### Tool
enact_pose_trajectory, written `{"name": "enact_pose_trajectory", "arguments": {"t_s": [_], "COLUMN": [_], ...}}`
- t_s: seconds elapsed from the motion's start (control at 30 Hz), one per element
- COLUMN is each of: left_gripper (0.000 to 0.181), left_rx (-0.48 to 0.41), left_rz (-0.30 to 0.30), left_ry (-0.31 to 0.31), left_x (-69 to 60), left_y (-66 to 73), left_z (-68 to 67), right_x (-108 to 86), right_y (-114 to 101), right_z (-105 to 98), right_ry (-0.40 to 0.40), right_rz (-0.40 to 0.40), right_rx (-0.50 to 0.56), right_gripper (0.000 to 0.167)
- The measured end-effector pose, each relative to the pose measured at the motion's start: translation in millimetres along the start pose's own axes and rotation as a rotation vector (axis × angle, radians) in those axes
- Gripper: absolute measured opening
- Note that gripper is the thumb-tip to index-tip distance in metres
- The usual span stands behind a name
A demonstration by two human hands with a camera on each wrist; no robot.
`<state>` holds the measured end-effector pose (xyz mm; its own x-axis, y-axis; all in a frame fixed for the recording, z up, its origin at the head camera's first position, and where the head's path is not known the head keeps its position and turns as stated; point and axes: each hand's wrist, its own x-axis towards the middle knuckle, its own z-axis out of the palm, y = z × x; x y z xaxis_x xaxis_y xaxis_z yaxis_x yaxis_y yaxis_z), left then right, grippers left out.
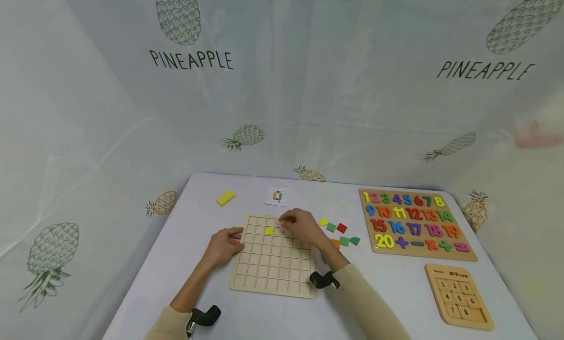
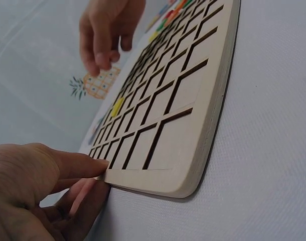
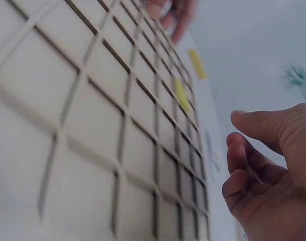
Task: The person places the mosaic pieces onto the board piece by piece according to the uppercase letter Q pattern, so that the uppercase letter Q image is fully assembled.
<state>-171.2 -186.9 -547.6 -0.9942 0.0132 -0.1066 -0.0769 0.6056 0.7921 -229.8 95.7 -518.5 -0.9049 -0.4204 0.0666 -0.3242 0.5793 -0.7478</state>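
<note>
A light wooden grid board lies on the table, and one yellow square tile sits in a cell near its far edge. My left hand holds the board's left edge; in the left wrist view one digit presses on the rim and other fingers lie against the side. Over the far right part of the board hovers my right hand. In the right wrist view its thumb and loosely bent fingers stand apart with nothing between them. The yellow tile also shows there, away from that hand.
Right of the board lie loose tiles, including a red tile and green tile. A pattern card and yellow block lie behind it. Farther right are a number puzzle and a sliding number board.
</note>
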Motion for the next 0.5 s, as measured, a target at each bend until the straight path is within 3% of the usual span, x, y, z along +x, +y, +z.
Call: {"name": "enact_pose_trajectory", "arguments": {"t_s": [0.3,0.5], "left_gripper": [0.053,0.054], "left_rx": [0.002,-0.001], "left_rz": [-0.023,-0.020], "left_ry": [-0.009,-0.018], "left_x": [1.6,2.7], "left_y": [-1.4,-1.6], "left_z": [2.7,1.7], "right_x": [-41.7,-64.8], "right_y": [42,83], "right_z": [-77,-97], "right_ry": [0.082,0.099], "right_rz": [0.160,0.301], "right_rx": [-0.001,-0.126], "right_gripper": [0.025,0.029]}}
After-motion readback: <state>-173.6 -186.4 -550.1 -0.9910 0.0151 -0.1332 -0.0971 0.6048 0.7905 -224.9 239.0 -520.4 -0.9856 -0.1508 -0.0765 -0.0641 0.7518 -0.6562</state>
